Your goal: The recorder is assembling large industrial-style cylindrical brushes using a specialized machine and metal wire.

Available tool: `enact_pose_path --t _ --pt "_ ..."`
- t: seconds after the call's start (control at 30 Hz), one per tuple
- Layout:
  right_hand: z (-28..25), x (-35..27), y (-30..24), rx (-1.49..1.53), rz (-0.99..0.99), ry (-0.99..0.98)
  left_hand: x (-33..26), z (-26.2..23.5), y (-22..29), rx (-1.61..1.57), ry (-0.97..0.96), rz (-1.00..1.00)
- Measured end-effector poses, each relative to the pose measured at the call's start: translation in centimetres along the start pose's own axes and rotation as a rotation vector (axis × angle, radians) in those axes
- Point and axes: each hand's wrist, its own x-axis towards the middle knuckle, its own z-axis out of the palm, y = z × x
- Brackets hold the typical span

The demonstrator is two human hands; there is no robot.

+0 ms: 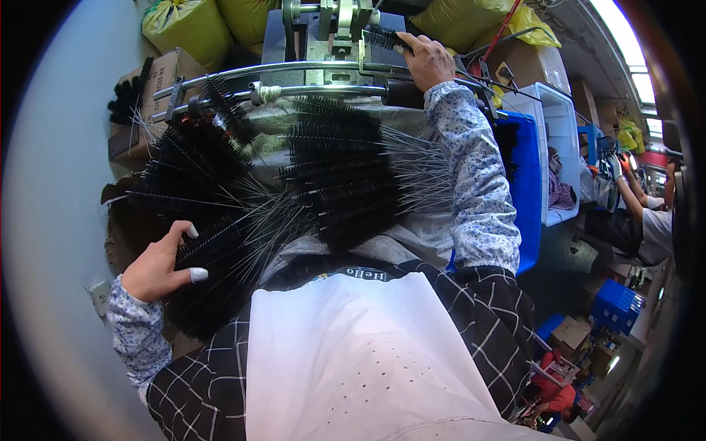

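Note:
My left hand point(158, 268) rests on a heap of black bottle brushes point(195, 206) with thin wire stems, its fingers curled around one of them. A second pile of the same brushes point(342, 173) lies in the middle, wire ends pointing right. My right hand point(426, 60) reaches up to a metal machine point(331, 33) and pinches a single black brush point(384, 38) at its jaws. Both arms wear blue-flowered sleeves. A white apron over a checked shirt fills the lower part of the view.
Steel bars point(294, 81) run across the machine's front. A cardboard box point(151, 84) sits at left, yellow sacks point(187, 26) behind. A blue crate point(526, 184) and a white bin point(562, 140) stand at right. Another person point(647, 220) works further right.

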Motion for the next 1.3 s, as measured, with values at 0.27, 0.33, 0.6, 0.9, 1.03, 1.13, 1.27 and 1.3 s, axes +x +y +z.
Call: enact_pose_path --t 0.27,0.33,0.6,0.9,1.03,1.13,1.27,1.3 --pt "1.2 0.4 0.8 0.086 -0.028 -0.026 -1.1 -1.5 -0.8 -0.057 0.303 0.329" --pt "1.5 0.8 1.8 -0.022 -0.020 -0.074 -1.4 -2.5 -1.0 -0.168 0.444 0.454" --pt "3.8 3.9 2.7 -0.147 -0.146 -0.171 -7.0 -4.8 -4.4 -0.267 0.875 0.588" --pt "-0.3 -0.5 4.8 -0.210 0.305 -0.117 -9.8 -7.3 -9.6 -0.981 0.952 1.030" --pt "2.1 -0.8 6.4 0.170 0.310 -0.024 -9.5 -7.4 -7.5 -1.020 0.851 1.139" --pt "2.4 -0.6 5.8 0.225 0.262 0.041 -9.2 -7.2 -6.0 -0.943 0.844 1.179" --pt "3.1 0.2 3.1 0.198 0.209 0.073 -7.8 -6.1 -1.9 -0.412 1.574 0.747" --pt "3.4 0.4 2.0 0.194 0.208 0.090 -9.4 -7.5 -6.5 -0.787 0.988 1.118"
